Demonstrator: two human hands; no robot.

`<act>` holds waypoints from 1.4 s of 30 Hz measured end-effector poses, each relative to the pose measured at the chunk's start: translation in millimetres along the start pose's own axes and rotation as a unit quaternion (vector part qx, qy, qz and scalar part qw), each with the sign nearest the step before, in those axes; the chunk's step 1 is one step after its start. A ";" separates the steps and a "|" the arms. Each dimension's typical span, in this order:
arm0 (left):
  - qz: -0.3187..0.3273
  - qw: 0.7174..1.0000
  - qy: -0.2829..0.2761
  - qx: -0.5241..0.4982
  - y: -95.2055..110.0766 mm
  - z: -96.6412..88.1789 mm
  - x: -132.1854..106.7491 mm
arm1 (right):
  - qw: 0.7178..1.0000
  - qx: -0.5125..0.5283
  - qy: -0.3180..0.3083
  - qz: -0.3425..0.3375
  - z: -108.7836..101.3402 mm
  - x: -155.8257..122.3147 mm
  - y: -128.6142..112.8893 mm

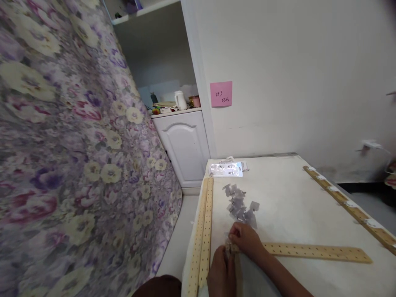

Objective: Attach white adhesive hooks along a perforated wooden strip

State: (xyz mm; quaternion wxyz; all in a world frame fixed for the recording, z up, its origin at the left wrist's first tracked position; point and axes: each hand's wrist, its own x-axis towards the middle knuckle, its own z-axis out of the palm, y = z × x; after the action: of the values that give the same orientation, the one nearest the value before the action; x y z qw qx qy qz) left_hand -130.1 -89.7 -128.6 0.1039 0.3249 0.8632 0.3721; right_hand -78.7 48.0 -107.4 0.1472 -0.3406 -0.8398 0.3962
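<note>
Gripped the long, flat, perforated yellow wooden strip [315,251] with bare left hand [220,266] near white worktop [284,202]'s left edge, presumably for steadiness; pinched bare right hand [244,238] narrow, could not tell on what

A room that looks like part of a home: a floral curtain [77,156] in purple, pink and cream fills the left, beside a white built-in cupboard [185,144] with a white jug [180,100] among oddments on its open shelf.
</note>
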 end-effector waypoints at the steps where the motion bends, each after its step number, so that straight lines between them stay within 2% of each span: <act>1: 0.001 1.000 0.005 -0.003 -0.9 0.5 0.3 | 1.000 -0.005 0.001 0.003 0.5 0.0 -0.1; 10: 0.040 0.999 0.014 -0.019 -9.3 5.9 2.6 | 0.999 -0.039 0.007 0.019 2.2 -0.8 -2.1; 16: 0.038 0.999 0.011 0.003 -11.6 8.0 6.3 | 0.999 -0.039 0.013 0.020 2.1 -1.7 -1.9; 23: 0.026 0.998 0.014 0.059 -3.8 6.7 5.5 | 0.999 -0.030 0.012 0.018 1.9 -0.8 -1.0; 32: 0.029 0.998 -0.014 0.060 -8.4 4.4 8.7 | 1.000 -0.016 0.004 0.017 0.1 0.7 -0.6; 42: 0.011 0.998 -0.028 0.059 -1.8 1.5 9.0 | 1.000 0.004 -0.006 0.005 -1.0 0.5 0.5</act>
State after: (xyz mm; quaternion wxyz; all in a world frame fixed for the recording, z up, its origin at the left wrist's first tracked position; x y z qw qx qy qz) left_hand -137.3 -84.0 -130.4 0.1045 0.3499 0.8768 0.3129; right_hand -78.3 49.1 -107.1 0.1413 -0.3415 -0.8376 0.4023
